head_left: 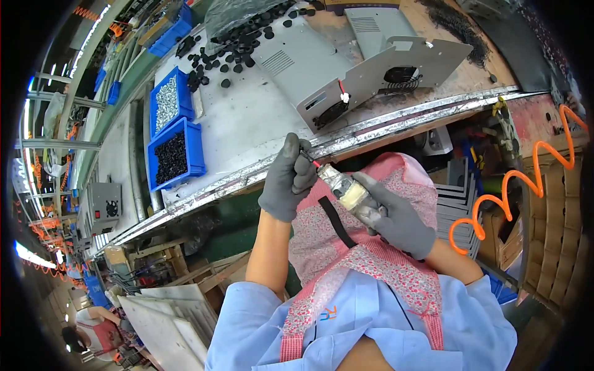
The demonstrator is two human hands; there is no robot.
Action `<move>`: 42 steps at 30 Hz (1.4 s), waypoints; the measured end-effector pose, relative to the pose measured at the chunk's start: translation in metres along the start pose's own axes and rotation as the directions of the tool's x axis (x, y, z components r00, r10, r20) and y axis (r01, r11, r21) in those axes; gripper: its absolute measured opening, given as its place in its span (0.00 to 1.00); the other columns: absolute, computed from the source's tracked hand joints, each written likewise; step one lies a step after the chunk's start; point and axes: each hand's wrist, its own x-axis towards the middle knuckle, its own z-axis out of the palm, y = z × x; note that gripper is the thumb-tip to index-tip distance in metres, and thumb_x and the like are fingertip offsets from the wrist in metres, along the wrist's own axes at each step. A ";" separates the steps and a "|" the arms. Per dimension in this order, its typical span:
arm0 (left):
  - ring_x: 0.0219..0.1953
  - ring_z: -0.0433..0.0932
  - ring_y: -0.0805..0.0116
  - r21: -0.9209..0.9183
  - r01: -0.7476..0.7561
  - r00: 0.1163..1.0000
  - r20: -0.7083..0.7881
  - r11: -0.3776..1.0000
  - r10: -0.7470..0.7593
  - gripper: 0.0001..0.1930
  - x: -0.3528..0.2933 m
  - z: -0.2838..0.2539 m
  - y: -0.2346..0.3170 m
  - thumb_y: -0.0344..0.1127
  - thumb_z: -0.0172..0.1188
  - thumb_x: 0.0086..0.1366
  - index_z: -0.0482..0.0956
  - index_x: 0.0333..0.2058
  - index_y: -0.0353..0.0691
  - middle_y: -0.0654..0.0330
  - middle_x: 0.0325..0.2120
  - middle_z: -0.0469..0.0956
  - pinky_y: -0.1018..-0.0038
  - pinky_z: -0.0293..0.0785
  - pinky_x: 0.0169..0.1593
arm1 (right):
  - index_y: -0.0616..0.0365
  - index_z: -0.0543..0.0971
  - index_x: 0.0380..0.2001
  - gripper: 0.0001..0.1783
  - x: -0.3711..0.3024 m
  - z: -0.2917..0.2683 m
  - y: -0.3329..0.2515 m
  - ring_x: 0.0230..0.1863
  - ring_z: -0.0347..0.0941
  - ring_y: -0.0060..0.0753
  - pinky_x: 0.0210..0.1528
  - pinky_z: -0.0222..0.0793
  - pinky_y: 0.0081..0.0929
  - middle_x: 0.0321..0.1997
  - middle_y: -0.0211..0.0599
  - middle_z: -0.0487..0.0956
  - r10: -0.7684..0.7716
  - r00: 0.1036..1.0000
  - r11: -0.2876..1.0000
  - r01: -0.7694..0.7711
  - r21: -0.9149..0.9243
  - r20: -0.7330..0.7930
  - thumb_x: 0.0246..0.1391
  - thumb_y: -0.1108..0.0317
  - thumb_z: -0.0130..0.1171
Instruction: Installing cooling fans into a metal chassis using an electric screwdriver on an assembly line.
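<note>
Both my hands wear grey gloves and are held in front of my apron, just off the bench edge. My right hand (pixel 396 217) is wrapped round a power screwdriver (pixel 337 184), whose body is bound in clear and yellowish tape. Its red-collared tip points up and left toward my left hand. My left hand (pixel 287 180) is closed, thumb up, with its curled fingers at the screwdriver's bit. A small dark piece shows by its fingertips, too small to name. On the bench beyond stands a grey sheet-metal housing (pixel 303 62) with vents, a fan opening and a red-and-white wire connector.
Two blue bins hold silver screws (pixel 166 102) and black screws (pixel 171 159). Black knob-like caps (pixel 238 54) lie scattered behind. The bench's metal-edged rim (pixel 247 179) runs before me. An orange coiled air hose (pixel 507 179) hangs at right; a person (pixel 99 331) is far left.
</note>
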 end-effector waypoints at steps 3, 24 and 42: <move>0.08 0.51 0.82 0.038 -0.015 0.998 -0.060 0.999 0.018 0.16 -0.001 0.007 0.001 0.49 0.52 0.68 0.72 0.35 0.41 0.72 0.10 0.58 0.85 0.46 0.11 | 0.55 0.56 0.67 0.34 0.000 0.000 -0.004 0.36 0.70 0.18 0.41 0.69 0.19 0.42 0.34 0.76 0.060 0.998 0.998 -0.061 0.032 0.009 0.59 0.64 0.52; 0.12 0.63 0.81 0.531 -0.104 0.975 -0.112 0.841 0.191 0.20 -0.006 0.006 0.007 0.52 0.61 0.61 0.75 0.37 0.38 0.66 0.16 0.71 0.85 0.53 0.13 | 0.54 0.57 0.67 0.34 -0.001 0.009 -0.004 0.24 0.69 0.16 0.27 0.67 0.17 0.33 0.32 0.75 0.153 0.988 0.947 -0.141 0.288 -0.021 0.57 0.65 0.50; 0.13 0.64 0.79 0.803 -0.004 0.947 -0.189 0.596 0.260 0.18 0.036 0.017 0.022 0.47 0.45 0.72 0.75 0.39 0.37 0.65 0.14 0.70 0.82 0.59 0.18 | 0.55 0.58 0.66 0.32 0.024 0.007 0.027 0.21 0.65 0.14 0.22 0.66 0.16 0.30 0.28 0.73 0.127 0.974 0.953 -0.068 0.294 -0.189 0.60 0.62 0.49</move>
